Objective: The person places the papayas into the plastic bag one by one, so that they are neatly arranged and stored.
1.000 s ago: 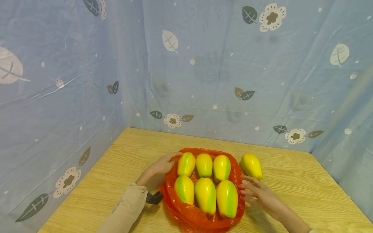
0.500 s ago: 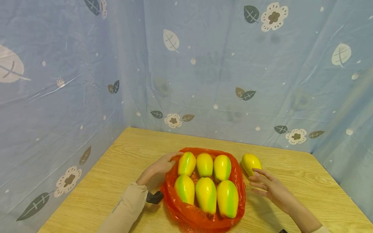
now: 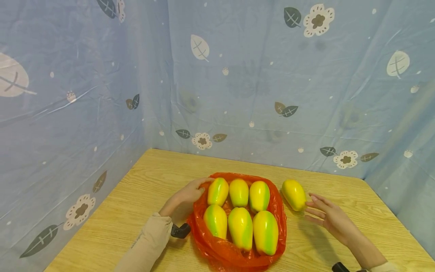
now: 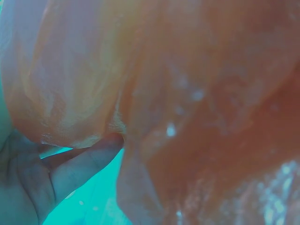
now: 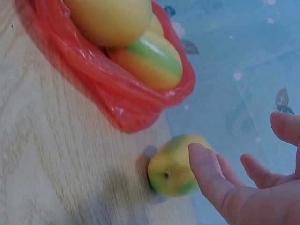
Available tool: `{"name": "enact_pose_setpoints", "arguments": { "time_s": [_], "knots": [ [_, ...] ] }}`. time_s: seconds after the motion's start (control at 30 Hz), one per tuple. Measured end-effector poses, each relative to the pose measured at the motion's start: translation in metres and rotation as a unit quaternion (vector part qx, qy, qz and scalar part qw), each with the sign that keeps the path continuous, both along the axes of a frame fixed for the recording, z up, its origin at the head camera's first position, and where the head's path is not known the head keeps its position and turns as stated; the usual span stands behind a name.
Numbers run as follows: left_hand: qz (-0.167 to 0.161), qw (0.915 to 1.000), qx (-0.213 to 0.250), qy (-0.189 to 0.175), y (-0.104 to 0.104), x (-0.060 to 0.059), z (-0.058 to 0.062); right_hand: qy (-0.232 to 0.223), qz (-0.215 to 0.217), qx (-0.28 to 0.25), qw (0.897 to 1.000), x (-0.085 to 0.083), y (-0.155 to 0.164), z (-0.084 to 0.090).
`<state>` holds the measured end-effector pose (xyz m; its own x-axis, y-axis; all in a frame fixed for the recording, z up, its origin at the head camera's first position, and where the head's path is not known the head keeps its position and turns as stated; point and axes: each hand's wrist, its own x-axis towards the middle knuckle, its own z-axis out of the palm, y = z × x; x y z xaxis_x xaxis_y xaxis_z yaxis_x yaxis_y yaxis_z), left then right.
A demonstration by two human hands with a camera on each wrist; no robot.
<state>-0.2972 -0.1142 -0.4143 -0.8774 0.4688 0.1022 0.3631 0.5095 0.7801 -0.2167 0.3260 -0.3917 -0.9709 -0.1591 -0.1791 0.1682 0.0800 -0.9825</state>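
An open red plastic bag (image 3: 219, 252) sits on the table with several shiny yellow-green mangoes (image 3: 239, 228) in two rows inside. My left hand (image 3: 186, 195) grips the bag's far left rim; in the left wrist view its thumb (image 4: 86, 168) presses the red film, and the other fingers are mostly hidden. One loose mango (image 3: 293, 194) lies on the table just right of the bag. My right hand (image 3: 334, 219) is beside this mango, fingers spread and holding nothing. In the right wrist view the fingertips overlap the mango's edge (image 5: 171, 164).
The wooden table (image 3: 163, 166) has its back edge against a blue curtain (image 3: 238, 94) with leaf and flower prints. Another stretch of the curtain lines the left side. Dark wrist mounts (image 3: 180, 230) stick out below both hands.
My right hand has moved from the bag's right rim, across the front of the loose mango, to its right side. My left hand and the bag have stayed put.
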Motion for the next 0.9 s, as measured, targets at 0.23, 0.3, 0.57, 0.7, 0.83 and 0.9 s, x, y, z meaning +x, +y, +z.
{"name": "enact_pose_setpoints", "arguments": {
  "time_s": [0.23,0.3,0.57,0.7,0.83,0.9],
  "knots": [
    [0.000,1.0000,-0.003,0.006,0.000,0.000,0.000,0.002,-0.019,0.013,1.000,-0.005,0.010,-0.006],
    [-0.001,1.0000,-0.003,0.005,0.000,0.000,0.000,-0.003,-0.019,0.010,1.000,-0.006,0.013,-0.007],
    [-0.003,1.0000,0.000,0.004,0.000,0.001,0.001,-0.023,-0.025,-0.001,0.999,-0.011,0.023,-0.013],
    [-0.006,0.9999,-0.001,0.008,-0.001,0.000,0.001,-0.033,-0.035,-0.013,0.999,-0.012,0.027,-0.016],
    [-0.012,0.9998,-0.001,0.018,-0.001,0.000,0.000,-0.038,-0.049,-0.022,0.998,-0.014,0.027,-0.017],
    [-0.013,0.9997,-0.001,0.019,-0.002,0.000,0.000,-0.038,-0.051,-0.021,0.998,-0.015,0.028,-0.017]
  ]
}}
